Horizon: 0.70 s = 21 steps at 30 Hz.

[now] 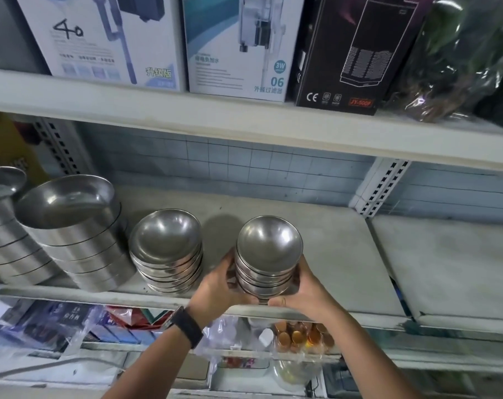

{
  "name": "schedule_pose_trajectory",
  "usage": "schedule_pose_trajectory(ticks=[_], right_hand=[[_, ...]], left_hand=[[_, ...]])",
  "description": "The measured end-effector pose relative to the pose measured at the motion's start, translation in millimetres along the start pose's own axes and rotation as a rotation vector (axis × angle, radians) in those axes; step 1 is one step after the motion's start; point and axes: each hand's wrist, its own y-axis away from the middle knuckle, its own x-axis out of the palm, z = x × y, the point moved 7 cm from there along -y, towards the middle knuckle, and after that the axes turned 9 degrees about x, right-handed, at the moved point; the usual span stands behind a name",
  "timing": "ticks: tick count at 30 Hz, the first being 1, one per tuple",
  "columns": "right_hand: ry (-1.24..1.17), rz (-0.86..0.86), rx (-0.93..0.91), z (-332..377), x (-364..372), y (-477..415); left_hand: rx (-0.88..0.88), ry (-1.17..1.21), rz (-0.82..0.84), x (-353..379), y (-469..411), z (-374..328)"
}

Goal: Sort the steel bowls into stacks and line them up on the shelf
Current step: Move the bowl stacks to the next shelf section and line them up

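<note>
Steel, dull-polished and nested mouth-up, the held stack of bowls (269,254) shows a round shallow hollow on top and about five rolled rims banded below it. Its long axis runs straight up from the shelf (345,254), and the open mouths face upward. It sits at the near edge of the middle shelf, right of the other stacks.

The left grip (224,286), a bare hand with a black watch (187,326) on the wrist, curls around the stack's left side. The right grip (305,292) wraps the right side, and both thumbs lie along the stack's near base.

Just left stands a second small stack (166,251) of the same bowls, apart from the held one. Further left, a taller stack of straight-sided bowls (74,231) leans leftward, with another tall stack (2,220) at the frame's edge.

On the shelf above stand two white boxes (100,38) and a black box (356,53).
</note>
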Motion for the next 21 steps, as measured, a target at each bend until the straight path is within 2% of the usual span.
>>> schedule_pose_trajectory(ticks=[8,21], right_hand=[[-0.022,0.0,-0.027,2,1,-3],[-0.01,0.045,-0.085,18,-8,-2]], left_hand=[[0.056,0.092,-0.053,1,3,-9],[0.072,0.048,-0.049,0,7,-19]])
